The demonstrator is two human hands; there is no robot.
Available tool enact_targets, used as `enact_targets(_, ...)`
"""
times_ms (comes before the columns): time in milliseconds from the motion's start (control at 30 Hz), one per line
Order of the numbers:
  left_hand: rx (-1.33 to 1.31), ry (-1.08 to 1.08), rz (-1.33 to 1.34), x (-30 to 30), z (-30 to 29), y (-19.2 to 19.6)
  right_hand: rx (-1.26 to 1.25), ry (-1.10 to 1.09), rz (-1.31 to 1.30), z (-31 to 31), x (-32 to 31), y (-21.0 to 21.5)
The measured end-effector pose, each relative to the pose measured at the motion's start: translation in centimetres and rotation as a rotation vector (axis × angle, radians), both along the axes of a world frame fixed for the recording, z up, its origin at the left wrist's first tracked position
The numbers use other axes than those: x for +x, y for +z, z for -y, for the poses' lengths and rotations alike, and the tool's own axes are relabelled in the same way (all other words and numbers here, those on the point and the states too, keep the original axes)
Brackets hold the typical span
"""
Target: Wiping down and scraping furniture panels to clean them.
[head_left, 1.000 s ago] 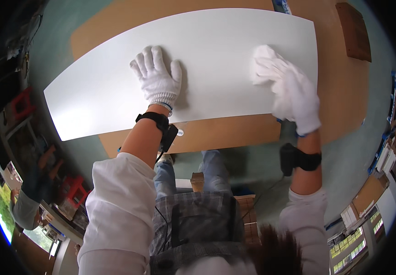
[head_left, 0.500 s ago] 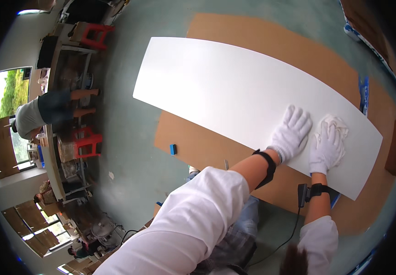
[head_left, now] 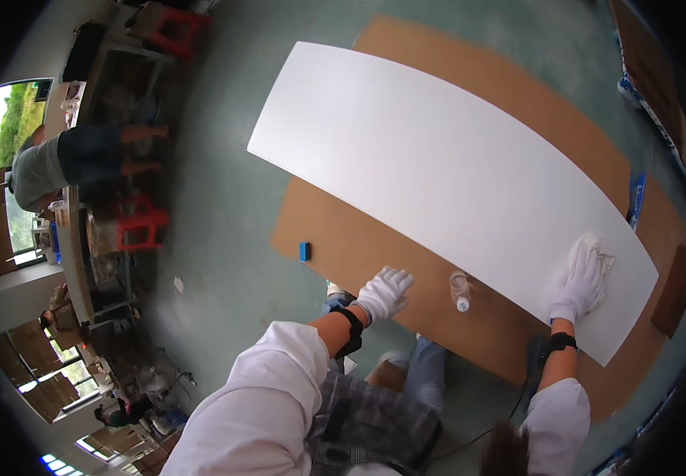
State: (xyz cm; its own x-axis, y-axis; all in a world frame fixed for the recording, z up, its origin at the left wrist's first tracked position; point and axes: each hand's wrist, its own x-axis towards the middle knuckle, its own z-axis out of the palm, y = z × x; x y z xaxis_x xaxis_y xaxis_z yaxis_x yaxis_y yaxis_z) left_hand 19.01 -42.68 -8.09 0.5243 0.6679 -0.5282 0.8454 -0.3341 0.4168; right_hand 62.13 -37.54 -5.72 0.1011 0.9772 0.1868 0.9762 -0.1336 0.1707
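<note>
A long white panel with a curved far edge lies on brown cardboard. My right hand, in a white knitted glove, presses a crumpled white cloth against the panel near its right end. The cloth is partly hidden beneath the fingers. My left hand, gloved as well, hovers near the cardboard's near edge, apart from the panel, with its fingers stretched out and nothing seen in them. To its right, a clear bottle with a white cap lies on the cardboard beside the panel.
A small blue block sits at the cardboard's left part. A blue printed strip and a brown piece lie by the right side. Farther left are red stools, a workbench and a person leaning over it.
My left hand has lifted off the panel and moved left, over the cardboard's near edge. The bottle has come into view. My right hand stays on the cloth.
</note>
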Motion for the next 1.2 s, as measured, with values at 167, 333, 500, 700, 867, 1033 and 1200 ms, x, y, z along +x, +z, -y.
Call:
enact_targets(167,-0.196,0.160,-0.111,1.3,-1.7,-0.9,-0.080,-0.036,0.093,-0.9,-0.1,1.2)
enact_targets(333,-0.580,0.181,-0.303,1.4,1.2,-3.0,-0.011,0.028,0.037,-0.8,-0.7,1.1)
enact_targets(500,-0.629,0.311,-0.299,-1.8,6.1,-5.3,-0.012,0.011,0.008,-0.8,-0.4,1.2)
enact_targets(700,-0.167,1.146,-0.635,-12.3,5.2,-8.2,-0.089,-0.039,-0.034,-1.0,1.6,-0.3)
enact_targets(867,-0.114,1.309,-0.750,-20.5,0.5,-10.8,-0.088,0.013,0.077,-1.2,5.1,-0.5)
enact_targets(1033,-0.152,1.227,-0.694,-24.1,-2.1,-14.0,-0.102,-0.092,-0.049,-7.6,-2.7,0.5)
enact_targets(1200,-0.244,1.150,-0.623,-27.1,-1.5,-16.0,-0.061,0.240,0.076,-18.4,-19.8,0.3)
